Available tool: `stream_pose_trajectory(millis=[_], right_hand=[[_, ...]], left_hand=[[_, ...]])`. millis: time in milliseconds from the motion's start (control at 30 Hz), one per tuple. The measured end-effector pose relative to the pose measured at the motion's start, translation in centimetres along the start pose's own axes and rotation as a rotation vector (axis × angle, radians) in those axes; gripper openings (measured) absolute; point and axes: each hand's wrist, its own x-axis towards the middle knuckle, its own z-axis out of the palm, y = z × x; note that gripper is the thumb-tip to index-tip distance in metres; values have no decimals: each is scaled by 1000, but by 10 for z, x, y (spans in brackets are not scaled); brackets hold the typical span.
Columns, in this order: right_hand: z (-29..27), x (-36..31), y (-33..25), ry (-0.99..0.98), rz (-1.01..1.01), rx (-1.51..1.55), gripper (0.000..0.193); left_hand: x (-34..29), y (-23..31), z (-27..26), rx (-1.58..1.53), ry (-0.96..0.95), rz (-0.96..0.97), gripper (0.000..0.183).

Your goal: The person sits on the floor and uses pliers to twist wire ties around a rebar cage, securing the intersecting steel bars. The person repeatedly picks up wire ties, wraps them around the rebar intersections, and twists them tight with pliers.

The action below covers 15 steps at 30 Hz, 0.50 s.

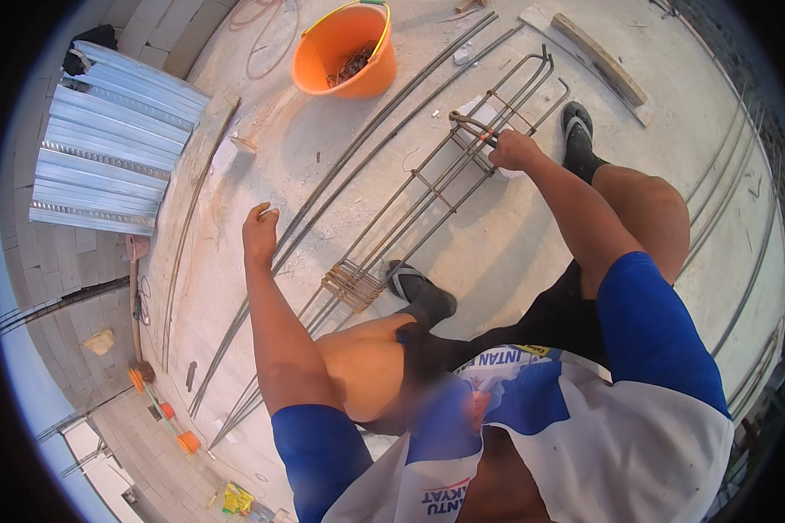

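The shirt (584, 436), white and blue, is closest to the camera, with the bent knees just past it. The person squats on a concrete floor (515, 253) with 1 foot at each side of a rebar cage (436, 187). The cage lies flat on the floor, and its long axis runs from near the left foot (420, 295) up and to the right, toward the right foot (577, 131).

The right hand (513, 150) is the nearer one: the arm is stretched forward, and the fingers are clenched around the handle of pliers (473, 126), whose tip meets the upper part of the cage. The left hand (260, 228) is apart from the cage, on its left side, above 2 loose bars (366, 139). Its fingers are half curled and hold nothing I can see.

An orange bucket (344, 52) stands farther away.
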Motion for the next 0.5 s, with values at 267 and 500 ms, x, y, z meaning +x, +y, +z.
stream_pose_trajectory(millis=[267,500], right_hand=[[-52,-75,-65,-168,-95,-81,37],[-149,-265,-230,-499,-927,-377,23]], left_hand=[[-90,-29,-43,43,9,-27,45],[-104,-34,-1,163,-431,-92,53]])
